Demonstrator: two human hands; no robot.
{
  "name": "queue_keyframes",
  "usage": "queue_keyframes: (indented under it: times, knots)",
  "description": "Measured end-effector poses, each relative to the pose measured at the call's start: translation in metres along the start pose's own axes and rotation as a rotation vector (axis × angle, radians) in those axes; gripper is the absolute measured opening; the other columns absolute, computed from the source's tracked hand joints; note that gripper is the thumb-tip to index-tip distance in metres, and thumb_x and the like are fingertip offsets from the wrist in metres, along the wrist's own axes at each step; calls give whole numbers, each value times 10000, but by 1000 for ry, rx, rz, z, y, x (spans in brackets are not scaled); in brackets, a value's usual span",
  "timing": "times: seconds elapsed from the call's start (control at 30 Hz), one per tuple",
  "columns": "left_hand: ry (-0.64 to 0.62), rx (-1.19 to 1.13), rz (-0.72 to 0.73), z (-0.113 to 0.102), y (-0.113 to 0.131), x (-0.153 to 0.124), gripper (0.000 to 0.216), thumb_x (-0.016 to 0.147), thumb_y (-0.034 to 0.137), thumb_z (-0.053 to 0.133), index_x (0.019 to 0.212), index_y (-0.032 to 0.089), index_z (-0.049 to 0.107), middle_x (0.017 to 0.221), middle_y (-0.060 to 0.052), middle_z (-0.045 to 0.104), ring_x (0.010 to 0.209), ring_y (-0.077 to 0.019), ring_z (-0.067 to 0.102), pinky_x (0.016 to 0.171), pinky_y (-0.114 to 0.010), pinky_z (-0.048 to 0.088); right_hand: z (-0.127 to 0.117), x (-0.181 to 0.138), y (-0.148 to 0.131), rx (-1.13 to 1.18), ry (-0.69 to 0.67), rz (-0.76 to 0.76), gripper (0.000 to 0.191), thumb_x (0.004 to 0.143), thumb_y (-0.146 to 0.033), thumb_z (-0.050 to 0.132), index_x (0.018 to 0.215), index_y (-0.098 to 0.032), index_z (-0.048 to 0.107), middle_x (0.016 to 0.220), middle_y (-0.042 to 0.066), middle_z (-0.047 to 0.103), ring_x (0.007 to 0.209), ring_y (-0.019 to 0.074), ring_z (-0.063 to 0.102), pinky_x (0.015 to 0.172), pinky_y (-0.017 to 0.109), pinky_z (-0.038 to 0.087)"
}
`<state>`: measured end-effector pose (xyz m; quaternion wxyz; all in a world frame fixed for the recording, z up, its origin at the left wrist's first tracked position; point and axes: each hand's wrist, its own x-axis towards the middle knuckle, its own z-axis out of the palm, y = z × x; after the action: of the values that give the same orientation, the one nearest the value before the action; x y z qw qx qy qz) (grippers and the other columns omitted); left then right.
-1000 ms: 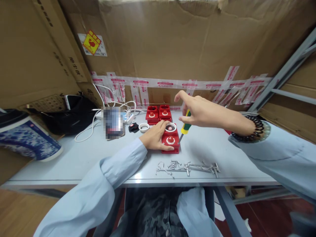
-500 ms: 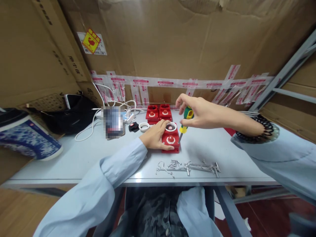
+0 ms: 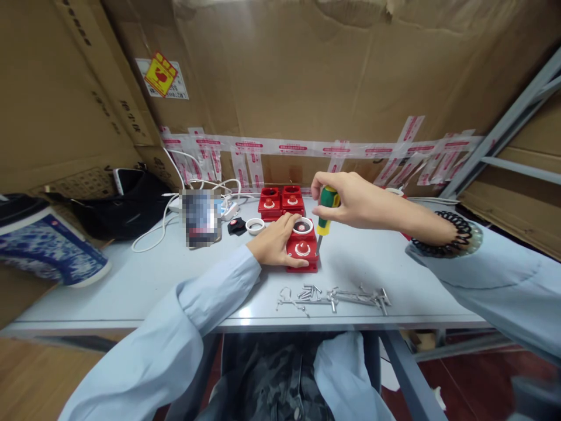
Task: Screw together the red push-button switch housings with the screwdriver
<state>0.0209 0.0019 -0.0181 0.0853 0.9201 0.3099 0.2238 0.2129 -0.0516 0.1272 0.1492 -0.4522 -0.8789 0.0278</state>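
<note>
Hands: left hand (image 3: 274,241) clasps the front red box (image 3: 309,238) from its left, fingers reaching up beside the ring and thumb laid across the near part; right hand (image 3: 346,197), above and to the right of the box, pinches a screwdriver (image 3: 328,202) between thumb and fingers.
Front red box, place: on the pale table (image 3: 123,286), below the screwdriver.
Front red box, handling: probably stiff and fairly light, its smooth faces a little slippery; the sides look the best hold, clear of the knob and ring.
Front red box, look: glossy red, squared, a red knob (image 3: 302,248) on a white dial nearer the person, a white ring (image 3: 310,227) round a dark centre at the far end.
Screwdriver: green-and-yellow handle, leaning slightly, tip at the box's right near corner; whether a screw sits under it is too small to tell.
Rear red boxes: two (image 3: 269,202) (image 3: 293,201), side by side beyond the front box, each with a similar knob.
Loose parts: a white ring-shaped piece (image 3: 255,231) and a black part (image 3: 237,227) left of the box, past the left hand.
Metalware: screws (image 3: 310,292) and a row of metal rods (image 3: 357,297) on the near side of the box.
Farther out: patterned cup (image 3: 61,248) well left of the box; taped cardboard (image 3: 307,82) standing behind it.
</note>
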Motion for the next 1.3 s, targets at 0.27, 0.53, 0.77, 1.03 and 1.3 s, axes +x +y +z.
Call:
queue_keyframes:
  times: [0.27, 0.53, 0.77, 1.03, 1.3]
  knots:
    - [2, -12, -14, 0, 1, 0, 1039, 595, 704, 660, 1376, 142, 269, 1317, -193, 412, 1226, -368, 429, 1016, -528, 388, 4, -2, 4, -48, 60, 66, 254, 711, -347, 624, 874, -192, 505, 769, 25, 584, 673, 165, 502, 582, 278, 329]
    - [4, -3, -8, -1, 1, 0, 1044, 587, 713, 659, 1367, 129, 285, 1275, -189, 440, 1189, -358, 461, 996, -515, 412, 5, -3, 3, 57, 30, 17, 343, 638, -236, 664, 936, -206, 496, 738, -12, 573, 607, 131, 477, 560, 259, 329]
    - [3, 0, -9, 2, -1, 0, 1047, 592, 714, 656, 1379, 140, 270, 1332, -200, 405, 1243, -383, 417, 1017, -533, 390, 10, -2, 4, 32, 183, 30, 210, 687, -182, 610, 876, -185, 520, 697, -13, 550, 599, 126, 452, 595, 276, 321]
    - [1, 2, -13, -1, 1, 0, 1026, 596, 713, 651, 1363, 142, 280, 1301, -192, 424, 1205, -363, 452, 988, -519, 418, -2, -10, -2, 100, 298, 7, 243, 658, -158, 603, 886, -178, 521, 744, -2, 563, 596, 119, 452, 558, 270, 326]
    - [-3, 15, -46, 1, 1, 0, 1049, 583, 715, 654, 1377, 149, 268, 1278, -186, 440, 1165, -366, 471, 956, -550, 411, 28, -23, -14, 183, 147, -23, 253, 708, -183, 558, 950, -188, 481, 624, -45, 520, 526, 100, 424, 501, 240, 297]
